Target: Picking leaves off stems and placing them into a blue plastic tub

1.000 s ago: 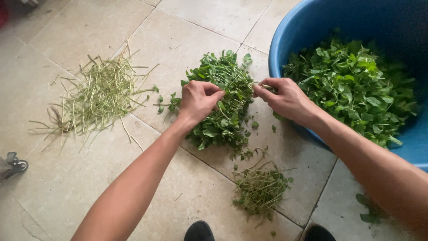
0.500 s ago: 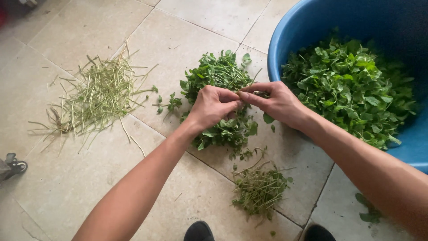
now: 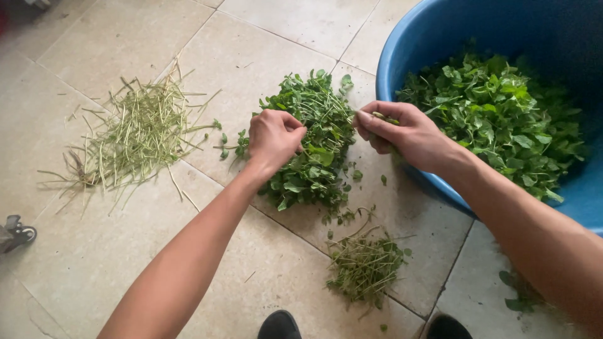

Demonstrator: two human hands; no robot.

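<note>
Over the tiled floor (image 3: 125, 37), a leafy pile (image 3: 314, 144) is being worked on by two bare hands. A sprig is being pinched by the left hand (image 3: 274, 137), its fingers curled tight above the pile's left side; what lies inside the grip is too small to be made out fully. A thin green stem (image 3: 384, 116) is being gripped by the right hand (image 3: 405, 133), fingers closed narrowly round it, just beside the rim of the blue tub (image 3: 408, 44) and at the pile's right edge. The two hands are being held slightly apart, with the pile between and beneath them.

Picked leaves (image 3: 496, 119) are being collected in the tub, which is already looking well filled. Bare stalks (image 3: 125, 138) are being heaped well apart on the left, in a broad, loose scatter. A smaller clump (image 3: 364, 267) of stemmy trimmings is lying near the person's shoes (image 3: 279, 325), below the pile. A dark metal object (image 3: 16, 232) is showing at the left edge; its kind cannot be told.

Judged from these heaps, much of the sorting is being counted as done, while a fair pile is remaining to be stripped.
</note>
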